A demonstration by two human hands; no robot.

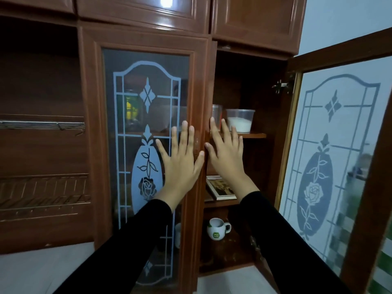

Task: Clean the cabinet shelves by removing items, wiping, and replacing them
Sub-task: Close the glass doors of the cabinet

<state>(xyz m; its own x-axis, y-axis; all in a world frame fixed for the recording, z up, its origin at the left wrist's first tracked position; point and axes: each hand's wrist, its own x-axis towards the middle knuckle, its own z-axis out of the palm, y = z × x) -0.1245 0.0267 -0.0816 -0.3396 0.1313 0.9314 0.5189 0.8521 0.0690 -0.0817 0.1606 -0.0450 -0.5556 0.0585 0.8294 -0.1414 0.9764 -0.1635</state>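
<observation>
— Shelves (pixel 252 135) of glossy brown wood, three tiers inside the tall cabinet, showing on the right half only. Loaded: clear plastic tub of white powder (pixel 240 120) on the top tier beside a taller clear container (pixel 216 113), framed picture (pixel 220 188) lying flat on the middle one, white mug with a green badge (pixel 217 229) at the bottom.

— So nothing taken out yet, by the look of it?

— Seemingly not. No cloth in sight either. Judged an opening step: right-hand glass door with the frosted rose (pixel 331 166) swung wide, matching left-hand door (pixel 146 124) shut, with a yellow-labelled jar (pixel 132 111) dim behind its pane.

— And the hands?

— Left hand (pixel 180 164) flat against the shut door near its inner stile, fingers (pixel 185 132) straight and spread, gripping nothing. Right hand (pixel 227 158) just beside it at that door's free edge, fingers (pixel 213 128) likewise straight and fanned, empty. Hard to tell whether touching the edge or merely in front of the open bay. Black sleeves on both arms.

— Next move, then?

— Probably hooking fingertips round the free edge and pulling the left door open, left palm off the panel first. After that, lifting the tub and container out level, so as not to spill the powder
</observation>
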